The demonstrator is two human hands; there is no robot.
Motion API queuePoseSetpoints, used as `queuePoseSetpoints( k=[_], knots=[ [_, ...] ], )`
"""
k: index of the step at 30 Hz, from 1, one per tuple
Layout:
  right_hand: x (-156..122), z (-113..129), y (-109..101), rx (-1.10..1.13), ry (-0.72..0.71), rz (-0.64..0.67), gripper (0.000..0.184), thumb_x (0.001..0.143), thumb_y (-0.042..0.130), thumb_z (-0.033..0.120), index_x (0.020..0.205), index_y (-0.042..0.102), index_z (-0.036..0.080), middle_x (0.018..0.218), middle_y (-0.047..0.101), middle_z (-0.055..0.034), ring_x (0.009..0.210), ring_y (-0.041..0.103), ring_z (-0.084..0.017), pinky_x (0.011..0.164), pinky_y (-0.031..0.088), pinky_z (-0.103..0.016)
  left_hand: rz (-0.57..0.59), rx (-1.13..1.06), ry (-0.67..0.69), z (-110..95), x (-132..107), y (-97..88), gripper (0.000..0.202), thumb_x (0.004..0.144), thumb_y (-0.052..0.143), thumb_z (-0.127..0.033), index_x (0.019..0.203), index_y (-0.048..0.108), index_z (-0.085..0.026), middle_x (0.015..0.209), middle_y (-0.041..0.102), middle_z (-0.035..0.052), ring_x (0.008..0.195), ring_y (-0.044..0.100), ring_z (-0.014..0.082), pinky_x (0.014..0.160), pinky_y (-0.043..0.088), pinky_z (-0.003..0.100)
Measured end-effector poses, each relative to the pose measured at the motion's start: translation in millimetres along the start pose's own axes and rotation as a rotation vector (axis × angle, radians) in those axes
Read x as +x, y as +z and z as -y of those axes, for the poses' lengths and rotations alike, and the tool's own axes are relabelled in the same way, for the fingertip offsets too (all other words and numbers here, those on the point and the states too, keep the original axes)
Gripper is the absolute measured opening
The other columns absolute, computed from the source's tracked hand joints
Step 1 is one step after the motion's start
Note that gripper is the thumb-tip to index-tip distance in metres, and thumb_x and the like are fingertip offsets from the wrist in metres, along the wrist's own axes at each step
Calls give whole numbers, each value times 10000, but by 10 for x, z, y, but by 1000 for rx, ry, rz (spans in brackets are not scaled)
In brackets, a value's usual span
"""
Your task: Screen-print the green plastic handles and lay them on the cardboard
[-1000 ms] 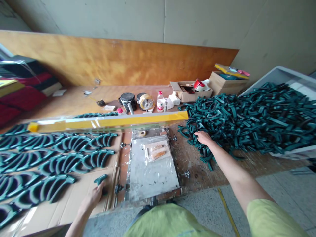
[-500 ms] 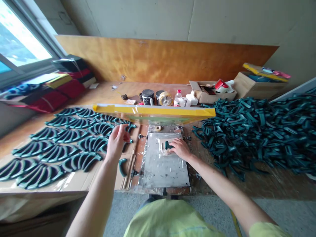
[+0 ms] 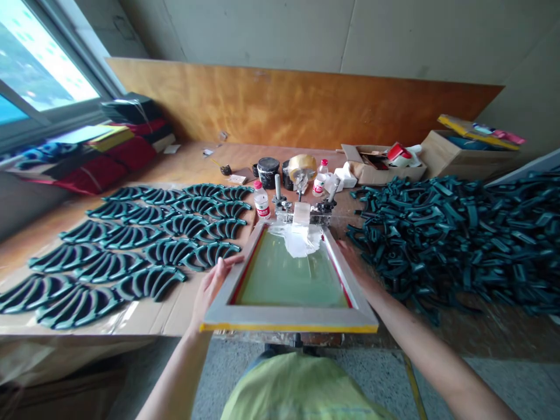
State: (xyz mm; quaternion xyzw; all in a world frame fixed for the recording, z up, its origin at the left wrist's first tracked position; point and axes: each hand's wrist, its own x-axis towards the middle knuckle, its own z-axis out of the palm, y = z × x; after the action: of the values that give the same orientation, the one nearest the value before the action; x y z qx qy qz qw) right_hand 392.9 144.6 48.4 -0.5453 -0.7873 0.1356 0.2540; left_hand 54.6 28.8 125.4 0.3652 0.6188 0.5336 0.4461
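Observation:
A screen-printing frame [image 3: 301,316] with pale green mesh lies lowered over the work plate, which it hides, along with the dark green curved part seen there earlier. White ink [image 3: 300,242] is smeared at the mesh's far end, beneath a pale flat block [image 3: 301,214]. My left hand [image 3: 213,286] is at the frame's left side, fingers outstretched and fingertips against the rail. Along the right rail is my right hand [image 3: 351,262], blurred and partly covered by the frame, so its grip does not show.
Dark green curved parts [image 3: 126,236] lie in fanned rows on cardboard at left. A loose heap [image 3: 437,233] of them fills the right. Behind the frame stand metal clamps [image 3: 324,207], a red-capped bottle [image 3: 262,201], a black tub [image 3: 268,172] and an open carton [image 3: 380,169].
The printing frame has swung down from its raised position over the plate. My right hand has left the green part for the frame's right side; my left hand has moved to its left rail.

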Motion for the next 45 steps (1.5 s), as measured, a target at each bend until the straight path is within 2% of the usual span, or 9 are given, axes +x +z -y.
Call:
queuePoseSetpoints(
  k=[4,8,11,16,20,25,35,40,45],
  knots=[
    [403,1,-253,-142,-44,-89,353,917,553,242,1250,613,140,1222,641,-137,1132,567,-255,1010,442,-408,99,-32,-228,553,-134,-42,697,697,707,-604,1269,625,-213,902,724,47,773,675,215,649,525,275],
    [872,425,-67,-238,-173,-38,587,803,722,264,1338,514,141,1330,542,-164,1210,505,-291,1013,429,-406,45,18,-256,951,-58,31,822,647,745,-571,1355,547,-206,757,703,23,653,661,209,587,517,285],
    [1051,663,130,-339,-161,106,423,774,733,212,1168,600,138,1122,639,-143,1057,575,-288,886,464,-367,46,68,-237,1084,-9,34,787,670,723,-564,1345,556,-196,762,703,27,673,662,213,591,511,280],
    [816,641,255,-338,-194,319,105,820,607,129,909,652,162,872,685,-83,836,613,-227,731,444,-299,64,84,-248,1176,4,-3,793,679,704,-593,1340,563,-178,768,703,35,677,658,219,595,503,286],
    [405,521,148,-273,-466,351,206,799,524,19,851,660,164,852,680,-74,861,591,-206,748,432,-285,48,114,-245,1218,3,-2,795,673,687,-632,1312,587,-171,766,698,34,672,648,213,606,499,288],
    [377,463,-54,-173,-575,475,192,764,567,18,788,658,185,792,663,-36,797,586,-183,724,430,-271,49,130,-207,1196,-7,16,793,676,670,-653,1291,600,-158,770,695,37,692,644,211,614,492,282],
    [117,419,147,-73,-529,267,269,842,520,30,974,693,187,944,682,-77,959,583,-217,851,477,-337,100,53,-233,1128,-28,-24,708,743,686,-573,1309,560,-168,826,713,41,690,653,187,594,492,250],
    [641,525,-1,-35,-356,241,440,846,671,189,1271,600,278,1080,684,-35,969,616,-194,864,478,-308,133,-39,-296,934,-34,-31,788,716,730,-544,1380,486,-196,831,725,42,667,673,204,581,515,276],
    [1184,504,-184,-137,-146,80,615,832,688,234,1408,483,299,1126,665,-60,961,630,-219,832,481,-312,142,-50,-295,293,-36,-63,730,680,738,-588,1285,597,-205,876,735,36,725,675,210,609,517,272]
  ],
)
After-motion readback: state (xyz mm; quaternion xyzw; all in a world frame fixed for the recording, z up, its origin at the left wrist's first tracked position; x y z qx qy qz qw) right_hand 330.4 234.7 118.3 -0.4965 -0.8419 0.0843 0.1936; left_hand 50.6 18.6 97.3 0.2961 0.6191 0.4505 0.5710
